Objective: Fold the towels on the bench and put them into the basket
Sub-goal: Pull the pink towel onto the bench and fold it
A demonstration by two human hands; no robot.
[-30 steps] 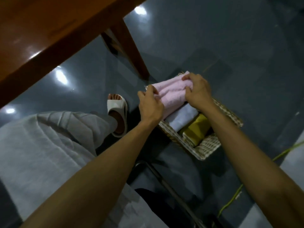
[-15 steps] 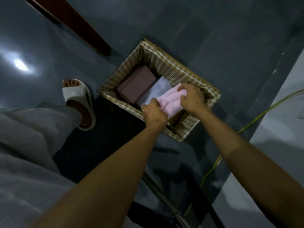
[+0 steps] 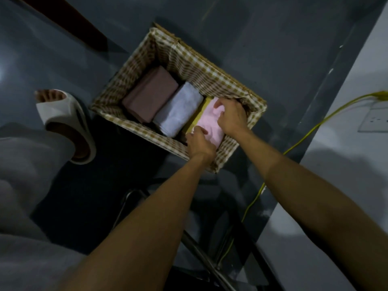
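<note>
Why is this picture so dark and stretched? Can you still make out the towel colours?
Head view: dim overall, the wall at right brightest; wide-angle lens swells the near left forearm; slightly soft, yet the pink towel, white towel and brown towel read clearly in the basket.

The pink towel (image 3: 206,118) looks fluffy cloth, the basket (image 3: 189,59) cloth-lined wicker, the floor (image 3: 273,38) glossy.

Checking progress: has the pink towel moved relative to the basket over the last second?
Yes. Against the basket, the pink towel has sunk from above its rim down onto the yellow towel.
</note>
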